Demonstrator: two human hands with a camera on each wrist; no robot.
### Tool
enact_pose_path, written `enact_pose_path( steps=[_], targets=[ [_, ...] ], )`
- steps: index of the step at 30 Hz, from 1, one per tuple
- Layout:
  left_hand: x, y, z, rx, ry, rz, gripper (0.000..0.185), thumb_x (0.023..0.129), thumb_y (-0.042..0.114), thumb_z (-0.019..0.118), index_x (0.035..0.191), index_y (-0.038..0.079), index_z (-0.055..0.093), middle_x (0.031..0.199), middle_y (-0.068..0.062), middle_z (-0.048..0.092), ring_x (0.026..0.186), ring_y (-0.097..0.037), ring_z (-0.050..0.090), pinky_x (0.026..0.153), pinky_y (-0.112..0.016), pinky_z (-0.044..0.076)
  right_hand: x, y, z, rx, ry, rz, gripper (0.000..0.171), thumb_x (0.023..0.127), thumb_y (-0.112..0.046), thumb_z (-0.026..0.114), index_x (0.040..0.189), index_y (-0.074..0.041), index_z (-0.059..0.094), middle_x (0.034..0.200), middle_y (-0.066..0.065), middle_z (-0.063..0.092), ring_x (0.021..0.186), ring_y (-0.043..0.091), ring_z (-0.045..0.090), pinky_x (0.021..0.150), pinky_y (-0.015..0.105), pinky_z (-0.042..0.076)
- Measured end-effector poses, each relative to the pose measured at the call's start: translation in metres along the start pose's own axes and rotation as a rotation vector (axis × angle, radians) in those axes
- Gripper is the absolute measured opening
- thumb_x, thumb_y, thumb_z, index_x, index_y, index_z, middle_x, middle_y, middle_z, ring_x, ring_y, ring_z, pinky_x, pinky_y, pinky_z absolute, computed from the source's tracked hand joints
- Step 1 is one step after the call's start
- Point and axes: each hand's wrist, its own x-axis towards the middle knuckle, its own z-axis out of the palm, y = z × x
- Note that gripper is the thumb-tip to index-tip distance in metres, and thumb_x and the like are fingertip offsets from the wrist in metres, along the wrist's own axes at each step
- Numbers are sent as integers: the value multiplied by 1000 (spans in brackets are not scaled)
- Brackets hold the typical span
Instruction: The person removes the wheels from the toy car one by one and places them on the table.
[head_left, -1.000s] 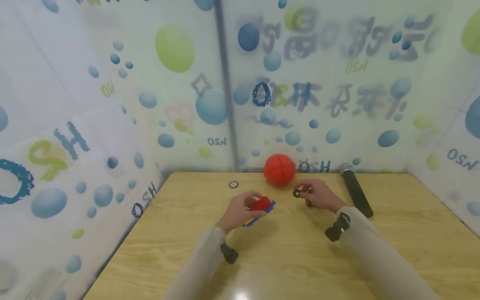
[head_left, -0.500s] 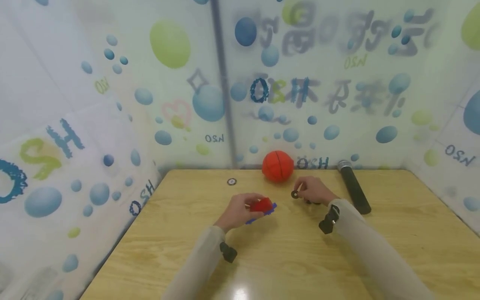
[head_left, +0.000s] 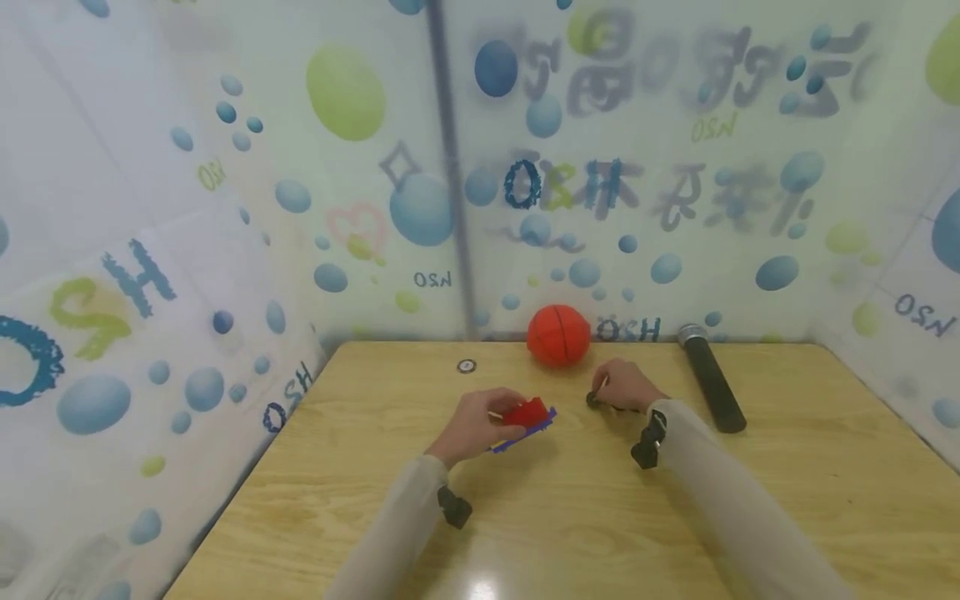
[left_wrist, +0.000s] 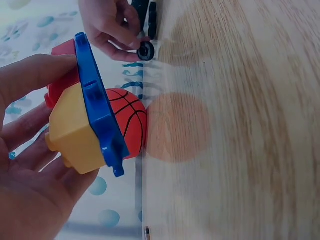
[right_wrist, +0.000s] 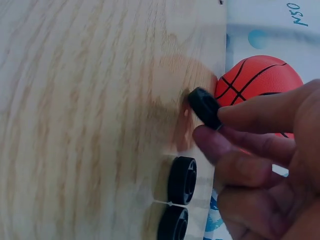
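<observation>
My left hand [head_left: 476, 423] grips a toy vehicle body of building blocks above the table. Its red block [head_left: 527, 413] and yellow block [left_wrist: 77, 132] sit on a blue base [left_wrist: 100, 110], which is tilted on edge in the left wrist view. Over the table to the right, my right hand [head_left: 628, 387] pinches a small black toy wheel [right_wrist: 204, 107] between thumb and fingers. The wheel is low; whether it touches the wood cannot be told. Just below that hand, two more black wheels, a nearer wheel [right_wrist: 182, 181] and another wheel [right_wrist: 173, 224], stand on the table.
A red toy basketball [head_left: 558, 336] rests at the table's back edge, against the patterned wall. To its left lies a small round disc [head_left: 467, 366]. A black microphone [head_left: 712, 379] lies to the right of my right hand, on the wooden table [head_left: 570, 525].
My right hand has turned the pinched wheel from face-on to nearly edge-on and brought it slightly lower. The left hand has tilted the block body a little, its grip kept.
</observation>
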Motion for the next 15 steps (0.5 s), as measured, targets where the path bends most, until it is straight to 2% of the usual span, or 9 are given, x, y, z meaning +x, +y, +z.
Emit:
enact_pose_path(
  steps=[9,13,15],
  targets=[
    [0,-1,1,17,-12,-26,43,87,18,77,129,15,66,129,-5,70,116,-23,67,93,-36,58,3,1,1,-106,-11,4,15,76,-3,58,78,-6,72,71,1,65,65,14,56,59,24,44],
    [-1,-2,2,29,-9,-32,43,88,19,77,129,16,66,129,-5,70,117,-22,67,93,-34,58,1,0,0,-95,-19,18,10,80,-8,65,85,-5,73,73,3,68,65,15,58,60,25,45],
    [-1,-2,1,28,-7,-27,42,88,19,77,129,16,66,129,-5,70,116,-22,67,93,-34,58,-1,-1,-1,-85,-25,20,13,79,-11,72,91,-4,73,75,4,69,66,16,59,60,26,46]
  ],
)
